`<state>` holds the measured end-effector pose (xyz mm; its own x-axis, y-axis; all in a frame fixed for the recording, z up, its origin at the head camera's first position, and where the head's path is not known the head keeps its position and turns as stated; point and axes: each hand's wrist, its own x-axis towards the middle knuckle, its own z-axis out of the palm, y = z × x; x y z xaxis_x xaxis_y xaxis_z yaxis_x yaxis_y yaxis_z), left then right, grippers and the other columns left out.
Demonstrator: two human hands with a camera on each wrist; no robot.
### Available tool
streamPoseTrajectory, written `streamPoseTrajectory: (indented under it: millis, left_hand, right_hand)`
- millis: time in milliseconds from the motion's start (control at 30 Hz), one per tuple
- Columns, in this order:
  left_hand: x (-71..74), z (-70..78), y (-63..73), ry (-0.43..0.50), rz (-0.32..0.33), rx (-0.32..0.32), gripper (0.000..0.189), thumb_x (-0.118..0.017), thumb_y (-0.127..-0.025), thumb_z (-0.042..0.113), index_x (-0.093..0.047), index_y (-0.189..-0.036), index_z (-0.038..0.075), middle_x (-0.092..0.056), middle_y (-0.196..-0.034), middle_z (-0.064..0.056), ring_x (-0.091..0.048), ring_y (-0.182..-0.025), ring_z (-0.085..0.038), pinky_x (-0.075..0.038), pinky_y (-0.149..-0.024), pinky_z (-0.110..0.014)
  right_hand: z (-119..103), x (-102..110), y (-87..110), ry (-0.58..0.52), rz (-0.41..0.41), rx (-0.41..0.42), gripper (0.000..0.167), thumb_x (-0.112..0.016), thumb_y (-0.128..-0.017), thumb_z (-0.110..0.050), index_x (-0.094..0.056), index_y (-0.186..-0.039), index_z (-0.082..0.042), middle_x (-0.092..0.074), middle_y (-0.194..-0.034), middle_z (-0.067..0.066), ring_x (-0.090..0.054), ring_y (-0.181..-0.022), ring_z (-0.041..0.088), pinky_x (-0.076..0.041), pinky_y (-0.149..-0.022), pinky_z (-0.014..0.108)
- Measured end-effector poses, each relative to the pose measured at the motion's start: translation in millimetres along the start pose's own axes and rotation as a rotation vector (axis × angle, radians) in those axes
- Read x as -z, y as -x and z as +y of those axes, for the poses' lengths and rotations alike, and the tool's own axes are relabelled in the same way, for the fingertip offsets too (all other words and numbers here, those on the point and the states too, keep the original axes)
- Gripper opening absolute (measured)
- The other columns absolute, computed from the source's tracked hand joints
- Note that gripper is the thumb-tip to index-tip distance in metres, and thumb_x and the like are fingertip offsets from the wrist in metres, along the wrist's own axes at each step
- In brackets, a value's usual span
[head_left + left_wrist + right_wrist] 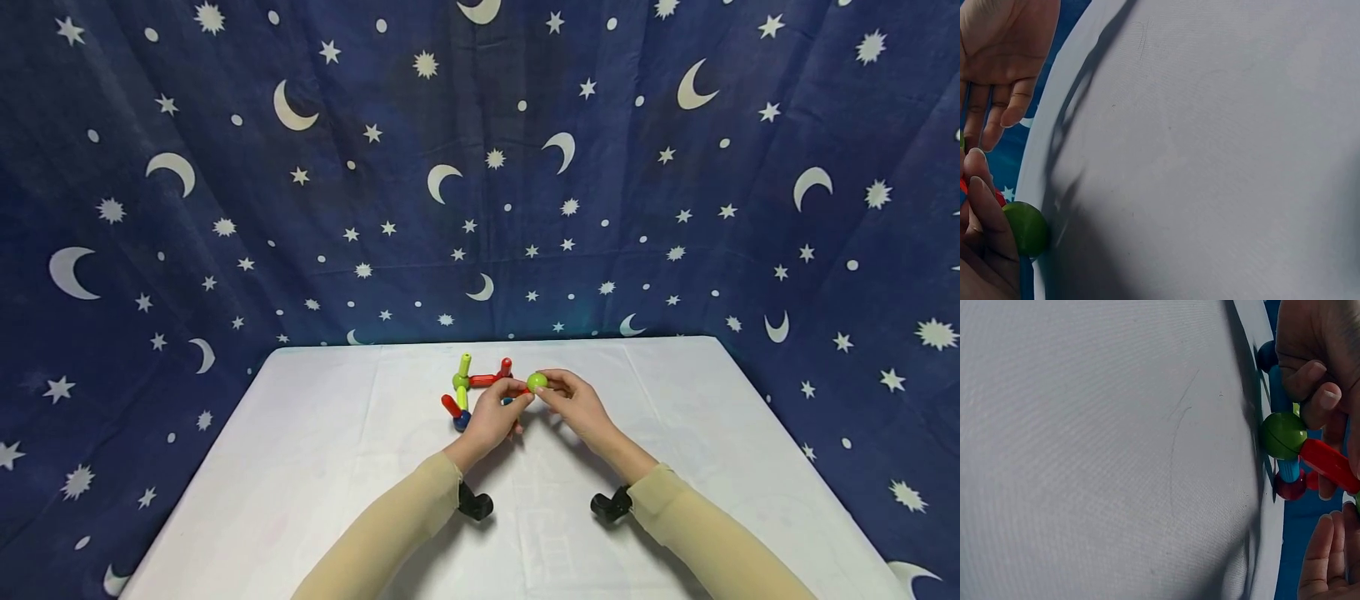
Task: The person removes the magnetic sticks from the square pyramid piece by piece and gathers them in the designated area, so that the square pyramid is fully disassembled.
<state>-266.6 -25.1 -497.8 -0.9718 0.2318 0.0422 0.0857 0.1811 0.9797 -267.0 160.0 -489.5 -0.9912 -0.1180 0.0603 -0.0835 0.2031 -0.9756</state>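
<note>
My left hand (491, 418) pinches a red rod (1329, 464) that rises from a green ball (1284, 435) low in a ball-and-rod construction. At the rod's other end sits a bright green ball (536, 382), which my right hand (581, 410) holds between thumb and fingers. Blue rods (1280, 390) join the lower green ball to a dark blue ball (1267, 356) and a dark red ball (1290, 485). My left hand hides part of this frame in the head view. Right-hand fingers (1017, 103) show at the upper left of the left wrist view.
The construction's far side has another green ball (461, 381), with an upright yellow-green rod (465, 364). A red rod (451, 406) leans up from the dark blue corner ball. White cloth covers the table (300, 467); a star-and-moon curtain (480, 208) hangs behind.
</note>
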Motion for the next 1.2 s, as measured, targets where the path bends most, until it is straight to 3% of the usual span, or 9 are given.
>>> streamPoseTrajectory:
  millis: [233, 500, 633, 733, 833, 933, 1067, 1133, 1200]
  left_hand:
    - [0.2, 2.1, 0.0, -0.008, -0.002, 0.003, 0.025, -0.069, -0.100, 0.029, -0.066, -0.119, 0.013, -0.065, -0.107, -0.002, -0.057, -0.050, -0.015, -0.049, -0.047, -0.029]
    - [1.1, 2.4, -1.2, -0.018, -0.007, 0.009, 0.024, -0.069, -0.100, 0.029, -0.066, -0.118, 0.013, -0.065, -0.105, -0.003, -0.058, -0.050, -0.016, -0.051, -0.048, -0.031]
    - [1.5, 1.9, 0.0, -0.020, -0.017, -0.002, 0.022, -0.069, -0.100, 0.031, -0.068, -0.116, 0.015, -0.065, -0.105, -0.001, -0.060, -0.052, -0.020, -0.052, -0.049, -0.033]
    - [4.7, 0.4, 3.5, -0.041, -0.035, -0.012, 0.023, -0.070, -0.099, 0.031, -0.068, -0.118, 0.017, -0.066, -0.107, -0.005, -0.062, -0.055, -0.027, -0.051, -0.049, -0.032]
    - [11.5, -3.1, 9.0, -0.126, -0.045, -0.022, 0.029, -0.072, -0.098, 0.028, -0.067, -0.125, 0.016, -0.064, -0.117, -0.008, -0.065, -0.060, -0.031, -0.053, -0.051, -0.033]
    - [19.4, -6.0, 15.3, -0.317, -0.043, -0.040, 0.035, -0.073, -0.097, 0.027, -0.065, -0.129, 0.018, -0.062, -0.127, -0.007, -0.068, -0.084, -0.025, -0.057, -0.070, -0.036]
    - [29.3, -6.4, 23.1, -0.550, -0.050, -0.066, 0.033, -0.072, -0.096, 0.028, -0.065, -0.127, 0.019, -0.061, -0.129, -0.001, -0.060, -0.112, -0.018, -0.050, -0.092, -0.038]
    - [32.9, -6.6, 25.2, -0.589, -0.073, -0.062, 0.033, -0.072, -0.097, 0.027, -0.065, -0.128, 0.019, -0.064, -0.124, -0.001, -0.064, -0.102, -0.016, -0.052, -0.088, -0.037]
    - [35.3, -6.5, 27.1, -0.560, -0.111, -0.032, 0.034, -0.072, -0.098, 0.025, -0.064, -0.130, 0.019, -0.064, -0.121, -0.002, -0.068, -0.083, -0.015, -0.056, -0.075, -0.035]
  right_hand:
    - [-0.9, 0.2, 0.5, -0.010, 0.001, -0.019, 0.043, -0.073, -0.098, -0.025, -0.061, -0.134, -0.005, -0.066, -0.122, 0.013, -0.063, -0.103, 0.022, -0.054, -0.088, 0.047]
    - [-0.7, 2.4, -2.4, 0.006, 0.002, -0.012, 0.047, -0.071, -0.099, -0.028, -0.059, -0.136, -0.003, -0.065, -0.125, 0.015, -0.063, -0.106, 0.021, -0.055, -0.086, 0.038]
    - [-0.5, 9.7, -7.9, 0.033, 0.047, -0.018, 0.046, -0.069, -0.100, -0.028, -0.058, -0.137, -0.003, -0.064, -0.125, 0.016, -0.063, -0.105, 0.021, -0.054, -0.090, 0.045]
    - [0.0, 20.5, -13.8, 0.057, 0.088, -0.018, 0.045, -0.069, -0.100, -0.027, -0.059, -0.137, -0.004, -0.064, -0.124, 0.016, -0.063, -0.103, 0.019, -0.054, -0.087, 0.040]
    - [1.2, 34.0, -20.0, 0.090, 0.112, 0.000, 0.045, -0.070, -0.100, -0.025, -0.058, -0.137, -0.003, -0.064, -0.124, 0.017, -0.061, -0.103, 0.020, -0.053, -0.082, 0.031]
    - [2.8, 50.2, -24.6, 0.147, 0.128, 0.011, 0.046, -0.069, -0.101, -0.025, -0.057, -0.139, -0.002, -0.062, -0.125, 0.019, -0.060, -0.107, 0.024, -0.051, -0.081, 0.026]
    - [7.0, 69.8, -28.4, 0.246, 0.148, 0.001, 0.049, -0.066, -0.102, -0.027, -0.055, -0.143, -0.002, -0.060, -0.128, 0.021, -0.058, -0.113, 0.031, -0.049, -0.087, 0.032]
    - [10.5, 76.3, -30.3, 0.286, 0.154, -0.011, 0.050, -0.065, -0.102, -0.026, -0.054, -0.144, -0.001, -0.059, -0.129, 0.022, -0.056, -0.116, 0.034, -0.048, -0.091, 0.038]
    - [14.4, 80.0, -31.8, 0.317, 0.147, -0.027, 0.050, -0.065, -0.102, -0.026, -0.053, -0.143, 0.000, -0.059, -0.129, 0.023, -0.055, -0.117, 0.036, -0.047, -0.094, 0.043]
